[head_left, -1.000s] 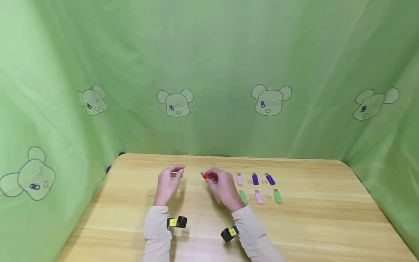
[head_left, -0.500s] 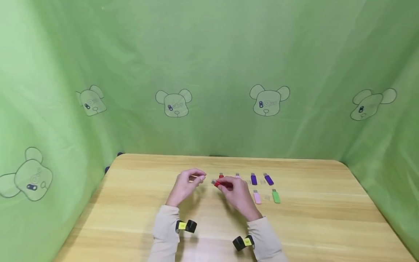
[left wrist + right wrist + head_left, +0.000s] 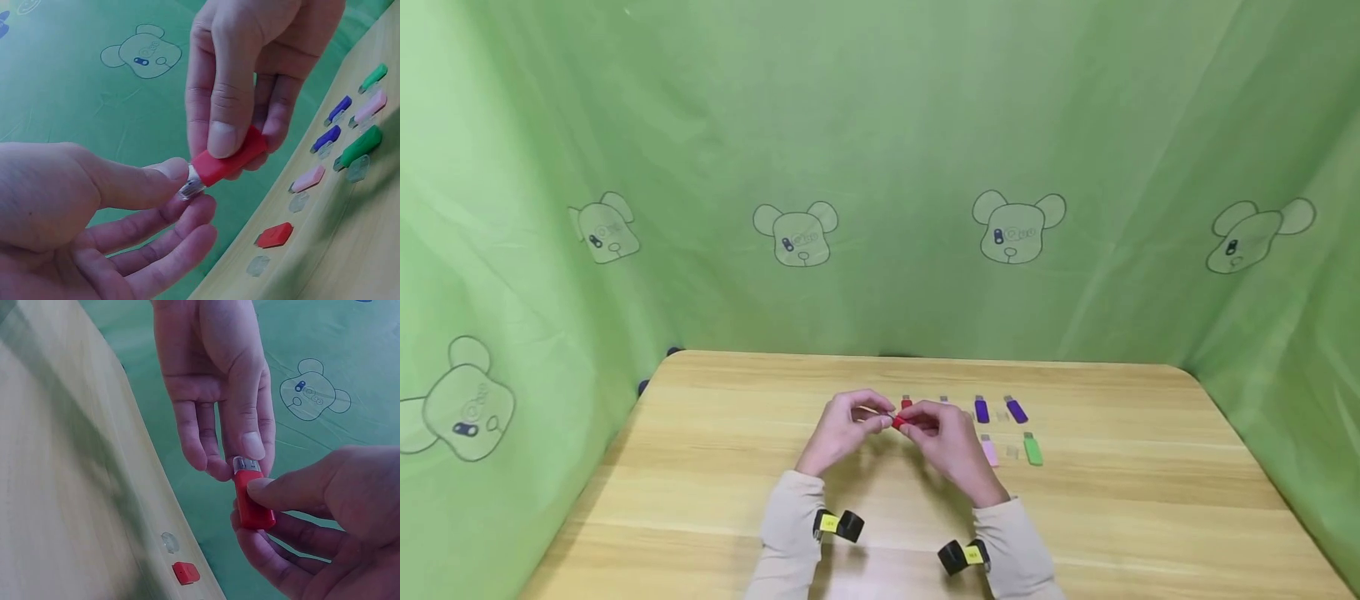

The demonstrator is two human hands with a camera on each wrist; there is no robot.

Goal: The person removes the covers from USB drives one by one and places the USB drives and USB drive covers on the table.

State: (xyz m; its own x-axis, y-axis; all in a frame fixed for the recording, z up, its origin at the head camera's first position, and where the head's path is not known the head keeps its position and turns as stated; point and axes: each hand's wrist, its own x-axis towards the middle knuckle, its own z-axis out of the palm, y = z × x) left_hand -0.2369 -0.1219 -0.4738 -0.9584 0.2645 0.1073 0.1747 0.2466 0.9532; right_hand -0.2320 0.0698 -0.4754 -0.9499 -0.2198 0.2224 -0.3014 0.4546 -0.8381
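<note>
My right hand (image 3: 951,442) pinches a red USB flash drive (image 3: 255,509) between thumb and fingers. The drive's metal plug points toward my left hand (image 3: 850,429). In the left wrist view, that hand's thumb and fingertip pinch a small clear cap (image 3: 190,189) at the plug. The plug shows through the cap, which sits around its end. Both hands meet above the table, their fingertips close together. A second red flash drive (image 3: 275,235) lies on the table below, with a loose clear cap (image 3: 257,266) beside it.
On the wooden table (image 3: 1112,517), purple flash drives (image 3: 982,410), pink ones (image 3: 307,179) and green ones (image 3: 1033,450) lie in two rows to the right, with clear caps beside them. A green curtain (image 3: 895,292) stands behind the table.
My left hand has moved right and its fingertips have met the plug end of the red flash drive. The right hand, holding the drive, has shifted right and slightly nearer, then stayed.
</note>
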